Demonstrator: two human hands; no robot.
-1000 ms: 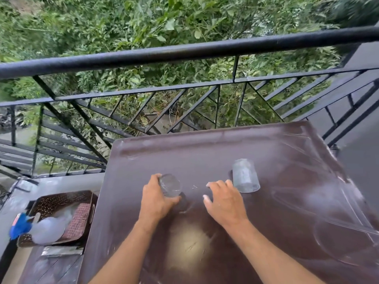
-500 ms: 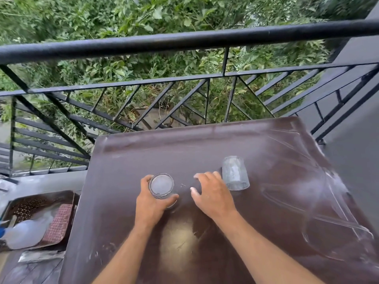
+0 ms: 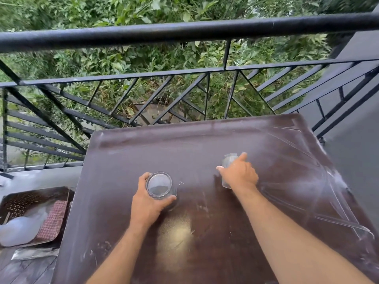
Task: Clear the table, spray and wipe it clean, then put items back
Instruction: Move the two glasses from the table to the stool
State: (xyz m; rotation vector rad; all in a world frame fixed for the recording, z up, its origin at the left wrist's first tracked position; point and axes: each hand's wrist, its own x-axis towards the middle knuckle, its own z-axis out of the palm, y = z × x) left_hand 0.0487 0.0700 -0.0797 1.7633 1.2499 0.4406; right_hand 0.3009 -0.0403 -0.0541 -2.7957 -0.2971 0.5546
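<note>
left hand (image 3: 146,203): grip wraps the round clear glass jar (image 3: 160,186) standing on the dark brown plastic bench (image 3: 184,144) | right hand (image 3: 240,174): grip closes round the small clear glass cup (image 3: 228,160), likely to carry both together | brown tray (image 3: 34,193) waits below left

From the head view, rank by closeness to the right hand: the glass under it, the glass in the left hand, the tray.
1. Glass under the right hand, touching.
2. Glass gripped by the left hand, mid-table.
3. Tray, off the table's left edge.

Right hand (image 3: 239,174) hides most of the blurred glass (image 3: 228,160) — tray (image 3: 61,191) cut off at left.
</note>
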